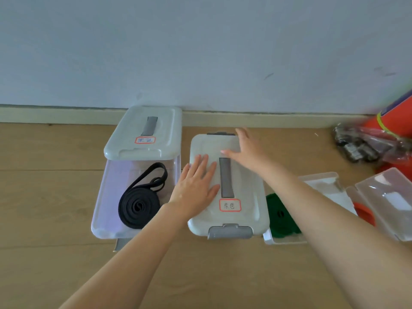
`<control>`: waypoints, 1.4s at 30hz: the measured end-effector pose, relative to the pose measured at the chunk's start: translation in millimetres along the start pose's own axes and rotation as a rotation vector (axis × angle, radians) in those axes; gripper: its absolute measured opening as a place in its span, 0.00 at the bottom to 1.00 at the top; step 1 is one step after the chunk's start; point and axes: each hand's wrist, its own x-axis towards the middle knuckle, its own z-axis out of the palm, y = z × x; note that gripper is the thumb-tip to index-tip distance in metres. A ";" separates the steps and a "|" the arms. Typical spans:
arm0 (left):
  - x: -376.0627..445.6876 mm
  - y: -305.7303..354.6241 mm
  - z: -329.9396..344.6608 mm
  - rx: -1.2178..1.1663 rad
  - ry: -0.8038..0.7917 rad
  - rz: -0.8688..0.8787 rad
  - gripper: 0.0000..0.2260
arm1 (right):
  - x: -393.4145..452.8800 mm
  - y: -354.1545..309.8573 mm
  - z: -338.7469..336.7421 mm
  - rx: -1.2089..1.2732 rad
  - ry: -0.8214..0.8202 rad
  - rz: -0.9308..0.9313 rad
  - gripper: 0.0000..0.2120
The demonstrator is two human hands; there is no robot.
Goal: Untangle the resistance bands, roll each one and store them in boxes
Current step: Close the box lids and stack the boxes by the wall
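You have three resistance bands in sight, each in its own box on the wooden floor (55, 197). The black band (139, 204) lies coiled in the open clear box (104, 197) on your left, one loose loop trailing toward the far end. That box's lid (142, 132) sits tilted across its far rim, carrying a red-bordered label (145, 140) too blurred to read. The green band (279, 216) lies rolled in an open box (285, 240) to your right, partly hidden behind the middle box and your right forearm. An orange band (364, 214) shows only as a sliver farther right, under a clear lid (388, 197) that is cut off by the frame edge.

The middle box (227, 186) is covered by its pale lid, with a grey handle strip (226, 177) down the centre, a handwritten red-bordered label (230, 205) and a grey latch (230, 231) at the near end; a second latch (220, 133) peeks out at the far end. What it holds is hidden.

Your left hand (197, 184) lies flat on that lid, fingers straight and spread, just left of the handle strip. Your right hand (247, 148) reaches over the lid's far right part with fingers extended and apart; whether it touches the lid or hovers just above it cannot be told. Neither hand grips anything.

At the far right, by the wall (200, 52), a crumpled clear plastic bag (365, 143) with dark contents and an orange object (394, 117) are smeared and partly cut off.
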 end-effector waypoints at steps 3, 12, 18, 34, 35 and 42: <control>-1.0 -1.0 16.5 0.020 0.046 -0.017 0.27 | 40.7 7.6 -1.9 0.068 -0.186 0.085 0.49; -0.2 2.8 22.2 0.056 0.122 -0.015 0.27 | 56.9 14.7 9.9 0.198 -0.056 0.089 0.32; 0.0 0.7 7.9 0.012 0.082 -0.008 0.25 | 37.7 -1.7 6.6 0.156 0.056 0.058 0.29; -20.5 -168.8 -72.2 -1.132 0.525 -0.814 0.11 | 13.8 -150.3 69.7 0.716 0.046 0.081 0.25; -29.9 -168.4 -74.3 -1.148 0.581 -0.824 0.09 | 2.9 -148.2 67.4 0.730 0.071 0.028 0.27; -111.2 -127.5 -44.7 -0.880 0.547 -0.936 0.11 | -115.4 -134.9 91.0 0.572 0.172 -0.123 0.28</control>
